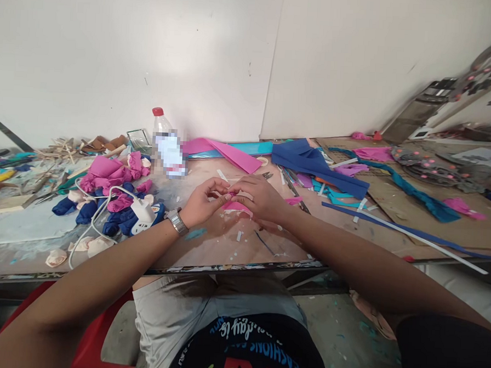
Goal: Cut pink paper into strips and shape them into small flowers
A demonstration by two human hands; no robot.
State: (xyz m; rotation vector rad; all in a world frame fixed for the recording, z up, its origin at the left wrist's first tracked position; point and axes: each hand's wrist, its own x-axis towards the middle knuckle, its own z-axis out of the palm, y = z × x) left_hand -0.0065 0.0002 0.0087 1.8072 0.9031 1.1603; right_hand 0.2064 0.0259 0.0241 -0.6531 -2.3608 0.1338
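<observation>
My left hand (205,201) and my right hand (260,198) meet over the table in front of me. Between their fingertips they pinch a pink strip (239,207) that looks like crepe paper or thin cloth. Part of it hangs below the fingers, and the gathered part is mostly hidden by them. A metal watch (176,221) is on my left wrist. Just beyond my hands lies a wide flat pink strip (234,155), and to its right are folded dark blue strips (312,163).
Pink and blue crumpled bundles (106,174) are heaped at left, beside a white charger with its cable (143,209). A red-capped bottle (160,122) stands near the wall. Long white and blue strips (407,231) cross the table at right. The table's front edge (233,268) runs close to my lap.
</observation>
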